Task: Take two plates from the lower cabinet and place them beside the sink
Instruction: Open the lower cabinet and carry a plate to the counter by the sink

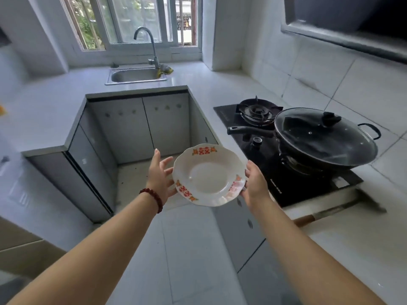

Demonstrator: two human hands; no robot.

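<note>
I hold a white plate (pixel 208 176) with red and orange rim patterns above the floor, in front of the stove counter. Its lower right rim looks doubled, so a second plate may lie under it; I cannot tell. My left hand (pixel 159 175), a red bead bracelet on its wrist, has straight spread fingers touching the plate's left rim from below. My right hand (pixel 256 183) grips the right rim, thumb on the edge and fingers hidden underneath. The steel sink (pixel 132 83) with its tall faucet (pixel 152 45) sits far ahead under the window. Grey lower cabinet doors (pixel 141 128) below it are closed.
A black lidded wok (pixel 323 139) sits on the gas stove (pixel 257 111) to the right, its long handle pointing left. A wood-handled knife (pixel 319 216) lies on the counter near the stove's front. A yellowish cloth (pixel 165 70) lies at the sink's right corner. White countertop (pixel 44 111) runs left of the sink.
</note>
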